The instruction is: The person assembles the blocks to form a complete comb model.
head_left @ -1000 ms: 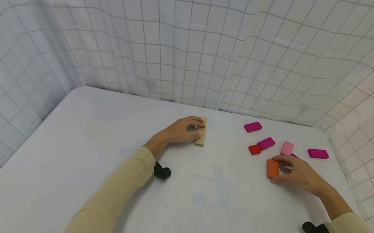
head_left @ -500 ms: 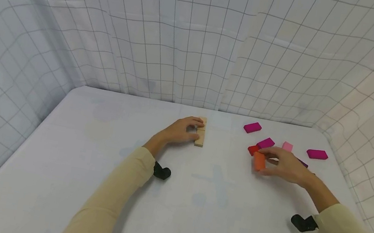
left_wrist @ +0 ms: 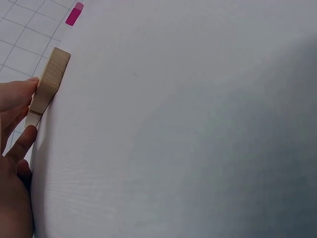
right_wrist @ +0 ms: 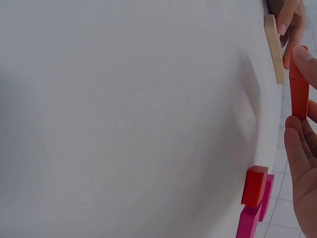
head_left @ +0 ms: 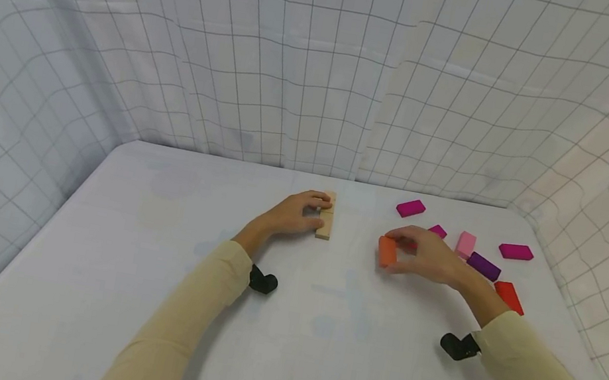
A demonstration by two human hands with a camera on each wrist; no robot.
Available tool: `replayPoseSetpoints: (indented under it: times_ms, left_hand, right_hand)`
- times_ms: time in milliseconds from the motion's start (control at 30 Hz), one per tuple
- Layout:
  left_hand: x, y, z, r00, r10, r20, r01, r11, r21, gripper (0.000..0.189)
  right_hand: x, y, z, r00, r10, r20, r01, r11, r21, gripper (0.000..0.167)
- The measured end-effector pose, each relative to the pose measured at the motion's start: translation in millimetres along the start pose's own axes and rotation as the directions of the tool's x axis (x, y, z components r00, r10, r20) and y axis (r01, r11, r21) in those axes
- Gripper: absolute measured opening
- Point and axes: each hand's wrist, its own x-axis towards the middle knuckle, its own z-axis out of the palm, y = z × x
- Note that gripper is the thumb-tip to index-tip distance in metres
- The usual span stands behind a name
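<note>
Two pale wooden blocks [head_left: 324,227] lie end to end in a line on the white table [head_left: 141,297]. My left hand [head_left: 291,213] rests at their left side, thumb and fingertips touching the wood. In the left wrist view the near wooden block [left_wrist: 53,74] shows with the thumb against its side. My right hand [head_left: 427,254] pinches an orange block [head_left: 387,252] between thumb and fingers, a short way right of the wooden ones. Seen from the right wrist, the orange block [right_wrist: 299,89] is held up off the tabletop, thumb at one end and fingers at the other.
Behind the right hand lie a magenta block [head_left: 411,208], a pink block [head_left: 466,245] and a purple rounded block [head_left: 483,266]. Farther right are another magenta block [head_left: 516,252] and a red one [head_left: 510,298]. A small red block [right_wrist: 254,186] touches a magenta one. Grid-patterned curtains [head_left: 324,72] enclose the table.
My right hand has carried the orange block leftward from among the coloured blocks toward the wooden ones, uncovering the purple and red blocks. The left hand stays in place.
</note>
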Motion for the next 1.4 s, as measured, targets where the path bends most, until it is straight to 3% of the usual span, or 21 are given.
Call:
replayPoseSetpoints:
  times_ms: [300, 767, 1000, 1400]
  left_hand:
    - [1.2, 0.5, 1.1, 1.000, 0.011, -0.003, -0.011, 1.000, -0.003, 0.049]
    - [0.8, 4.0, 1.5, 1.000, 0.001, -0.006, -0.001, 1.000, 0.008, 0.048]
    - [0.6, 4.0, 0.4, 1.000, -0.006, -0.013, 0.006, 1.000, -0.011, 0.047]
    - [2.9, -0.8, 1.7, 1.000, -0.004, -0.026, 0.004, 1.000, -0.011, 0.047]
  right_hand:
    - [28.7, -18.8, 21.4, 0.998, -0.047, 0.052, 0.044, 0.997, 0.061, 0.068]
    - [61.2, -39.7, 61.5, 0.985, -0.139, 0.100, 0.137, 0.990, 0.023, 0.068]
    - [59.9, -41.8, 64.1, 0.987, -0.120, 0.105, 0.117, 0.993, 0.034, 0.069]
    - [58.9, -45.4, 63.7, 0.984, -0.135, 0.113, 0.134, 0.991, 0.014, 0.056]
